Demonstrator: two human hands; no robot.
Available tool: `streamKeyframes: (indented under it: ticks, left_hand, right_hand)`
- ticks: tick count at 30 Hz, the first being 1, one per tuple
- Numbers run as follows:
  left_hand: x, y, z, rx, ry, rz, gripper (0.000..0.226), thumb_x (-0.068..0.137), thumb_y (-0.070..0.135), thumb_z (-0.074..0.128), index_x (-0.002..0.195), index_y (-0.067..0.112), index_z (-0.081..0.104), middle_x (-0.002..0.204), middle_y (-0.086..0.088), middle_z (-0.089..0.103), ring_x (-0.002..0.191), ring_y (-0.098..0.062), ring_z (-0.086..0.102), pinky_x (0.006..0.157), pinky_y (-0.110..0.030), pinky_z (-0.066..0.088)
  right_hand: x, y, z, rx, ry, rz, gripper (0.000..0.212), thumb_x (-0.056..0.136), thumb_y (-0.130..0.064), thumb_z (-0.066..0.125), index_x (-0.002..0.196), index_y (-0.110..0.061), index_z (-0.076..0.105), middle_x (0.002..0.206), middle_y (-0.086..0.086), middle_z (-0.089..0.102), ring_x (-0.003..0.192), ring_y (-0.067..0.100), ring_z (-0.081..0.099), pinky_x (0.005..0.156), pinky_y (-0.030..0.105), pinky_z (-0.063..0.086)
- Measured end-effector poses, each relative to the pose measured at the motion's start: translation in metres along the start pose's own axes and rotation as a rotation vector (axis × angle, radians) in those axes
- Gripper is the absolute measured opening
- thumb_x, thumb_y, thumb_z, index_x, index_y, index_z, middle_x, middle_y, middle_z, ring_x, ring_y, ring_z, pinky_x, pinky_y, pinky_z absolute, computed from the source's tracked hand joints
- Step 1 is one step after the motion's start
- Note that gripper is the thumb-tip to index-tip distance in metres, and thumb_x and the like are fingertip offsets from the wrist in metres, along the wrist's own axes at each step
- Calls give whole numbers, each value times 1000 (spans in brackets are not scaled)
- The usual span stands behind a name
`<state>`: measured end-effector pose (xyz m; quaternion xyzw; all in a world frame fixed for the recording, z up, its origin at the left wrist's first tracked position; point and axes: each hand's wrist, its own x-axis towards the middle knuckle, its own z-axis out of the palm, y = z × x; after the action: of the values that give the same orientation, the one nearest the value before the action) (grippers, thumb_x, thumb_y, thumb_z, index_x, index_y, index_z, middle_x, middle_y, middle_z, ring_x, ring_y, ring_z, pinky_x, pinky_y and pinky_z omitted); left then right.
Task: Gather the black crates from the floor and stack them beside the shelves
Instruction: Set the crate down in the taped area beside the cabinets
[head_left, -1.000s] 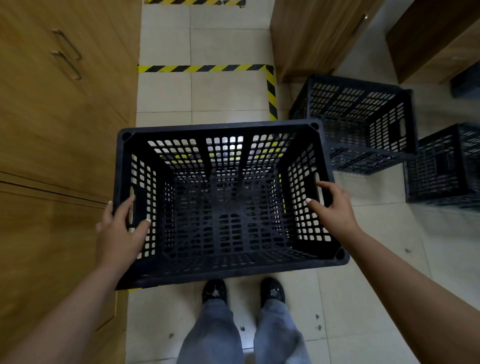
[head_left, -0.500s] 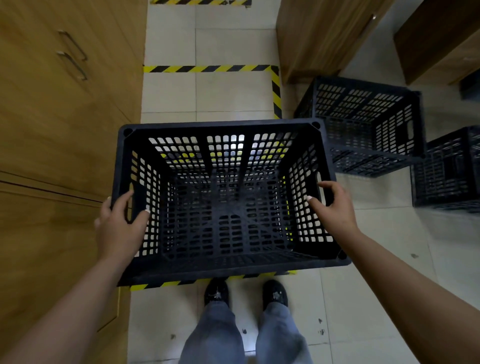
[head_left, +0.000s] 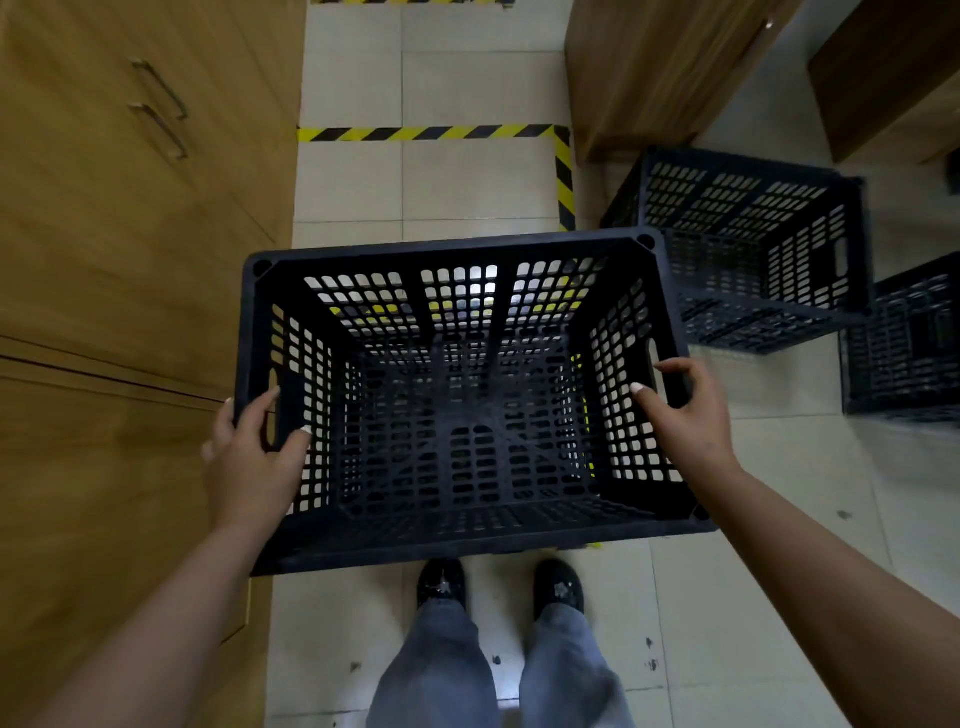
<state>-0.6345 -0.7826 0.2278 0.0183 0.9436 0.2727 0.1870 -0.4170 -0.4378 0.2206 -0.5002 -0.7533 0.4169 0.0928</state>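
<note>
I hold an empty black slatted crate (head_left: 457, 540) level in front of me, above the tiled floor and my shoes. My left hand (head_left: 252, 462) grips its left wall at the handle slot, thumb inside. My right hand (head_left: 691, 421) grips the right wall the same way. A second black crate (head_left: 748, 249) rests tilted on the floor at the right, beside a wooden cabinet. A third black crate (head_left: 904, 343) stands at the far right edge, partly cut off.
Tall wooden cupboards (head_left: 119, 270) with metal handles line the left side, close to the held crate. Yellow-black hazard tape (head_left: 431, 133) marks a rectangle on the floor ahead. Wooden cabinets (head_left: 649, 67) stand at the back right.
The held crate has shifted slightly lower and nearer to me, now hiding the tape strip near my feet. Both hands keep the same grip.
</note>
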Motion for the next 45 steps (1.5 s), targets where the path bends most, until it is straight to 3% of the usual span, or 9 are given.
streamKeyframes:
  ticks: [6, 20, 26, 33, 39, 45]
  left_hand:
    - [-3, -8, 7, 68, -33, 10, 54, 89, 28, 62, 139, 33, 44, 157, -10, 18, 139, -36, 19, 105, -54, 31]
    - [-4, -3, 3, 8, -24, 18, 49, 89, 27, 61, 136, 34, 48, 158, -8, 20, 141, -34, 18, 106, -51, 30]
    - [1, -13, 5, 57, -68, 44, 51, 88, 27, 62, 137, 30, 48, 160, -6, 11, 141, -32, 14, 108, -50, 28]
    - [-4, -34, 9, 230, -232, 67, 75, 87, 45, 59, 151, 32, 22, 158, 5, -24, 145, -29, -3, 112, -56, 26]
    - [-40, -35, 19, 418, -213, 78, 84, 86, 57, 54, 153, 28, 12, 157, -8, -27, 144, -35, -14, 115, -56, 12]
    - [-74, -51, 23, 487, -226, 95, 98, 70, 82, 38, 152, 35, 11, 158, -9, -23, 143, -35, -22, 116, -58, 3]
  right_hand:
    - [-8, 5, 4, -50, -32, 26, 35, 83, -29, 70, 114, -26, 54, 128, 8, 46, 121, 21, 44, 98, 28, 32]
    - [-10, 6, -4, -135, -142, 48, 59, 83, -29, 70, 136, -24, 44, 139, 13, 35, 130, 27, 36, 102, 30, 27]
    - [-11, 7, -4, -154, -192, 53, 66, 83, -31, 71, 141, -26, 40, 140, 11, 30, 133, 29, 34, 109, 36, 27]
    - [-33, 31, -9, -376, -217, -13, 75, 84, -32, 70, 147, -28, 30, 159, 7, 8, 144, 28, 21, 115, 40, 25]
    - [-78, 57, -10, -474, -153, -102, 76, 80, -36, 73, 145, -25, 36, 160, 14, -1, 146, 35, 11, 116, 43, 20]
    - [-91, 68, -16, -527, -205, -285, 66, 73, -62, 64, 132, -34, 54, 162, 3, -2, 147, 30, 2, 116, 47, 15]
